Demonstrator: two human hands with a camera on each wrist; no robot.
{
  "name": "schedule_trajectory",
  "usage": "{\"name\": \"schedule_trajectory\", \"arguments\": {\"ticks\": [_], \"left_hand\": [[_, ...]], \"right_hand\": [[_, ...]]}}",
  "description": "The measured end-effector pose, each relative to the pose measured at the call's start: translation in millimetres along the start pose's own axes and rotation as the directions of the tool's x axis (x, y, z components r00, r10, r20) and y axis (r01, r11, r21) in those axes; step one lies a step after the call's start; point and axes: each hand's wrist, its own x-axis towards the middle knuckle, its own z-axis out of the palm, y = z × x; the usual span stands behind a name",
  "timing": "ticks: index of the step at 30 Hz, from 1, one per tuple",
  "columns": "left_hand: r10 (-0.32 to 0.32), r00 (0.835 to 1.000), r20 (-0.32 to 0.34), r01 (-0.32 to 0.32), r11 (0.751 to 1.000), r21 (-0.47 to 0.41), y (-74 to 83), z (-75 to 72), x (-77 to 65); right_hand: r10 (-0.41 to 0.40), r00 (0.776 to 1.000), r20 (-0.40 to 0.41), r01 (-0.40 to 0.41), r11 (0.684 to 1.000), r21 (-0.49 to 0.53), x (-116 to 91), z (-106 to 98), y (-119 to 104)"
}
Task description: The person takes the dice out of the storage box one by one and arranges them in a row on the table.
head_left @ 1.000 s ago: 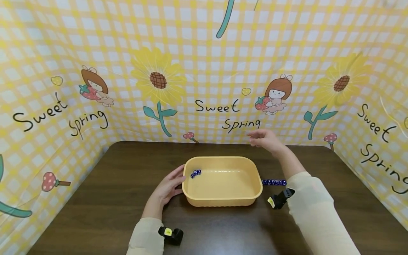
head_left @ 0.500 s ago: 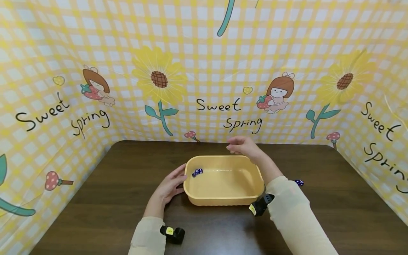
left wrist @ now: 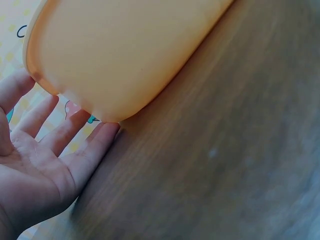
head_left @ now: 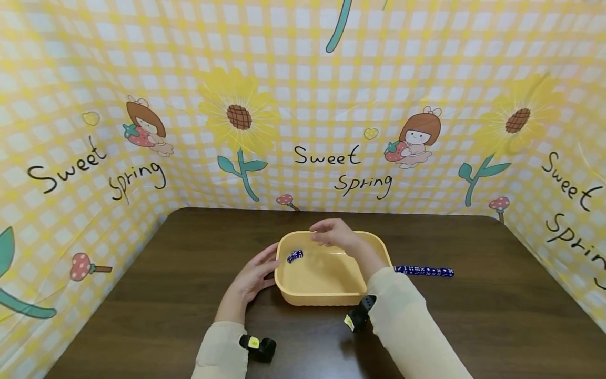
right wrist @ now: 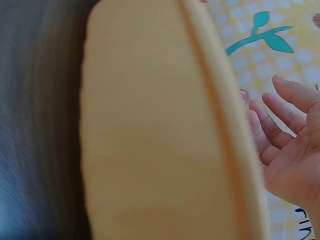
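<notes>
A pale yellow plastic basin (head_left: 317, 300) sits on the table, with a few blue dice (head_left: 295, 256) inside at its left end. My left hand (head_left: 252, 276) rests against the basin's left end, thumb near the rim; the left wrist view shows its extended fingers (left wrist: 65, 131) touching the outer wall. Over the basin's far side hovers my right hand (head_left: 336, 233), fingers loosely bent. Nothing lies in that palm (right wrist: 295, 172) in the right wrist view. A straight row of blue dice (head_left: 426, 271) extends right from behind the right forearm and the basin's edge.
The brown wooden table (head_left: 189, 252) ends at a yellow checked cloth backdrop (head_left: 322, 105) printed with flowers and figures. Black wrist cameras (head_left: 358, 314) are strapped over both sleeves.
My right hand has travelled left and down from beyond the basin's right side to above it. The row of dice has come back into sight. My left hand stays at the basin.
</notes>
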Motion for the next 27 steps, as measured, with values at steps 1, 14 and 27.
{"name": "schedule_trajectory", "arguments": {"ticks": [1,14,27], "left_hand": [[0.0,1.0,0.004,0.0,1.0,-0.001,0.0,0.4,0.3],[0.006,1.0,0.021,-0.006,1.0,-0.005,-0.4,-0.2,0.9],[-0.003,1.0,0.027,0.003,1.0,0.0,-0.2,0.0,0.0]], "right_hand": [[0.006,1.0,0.006,-0.006,1.0,-0.01,1,2,2],[0.062,0.997,0.052,-0.063,0.997,0.033,10,26,21],[0.149,0.988,0.034,-0.144,0.983,-0.116,18,40,26]]}}
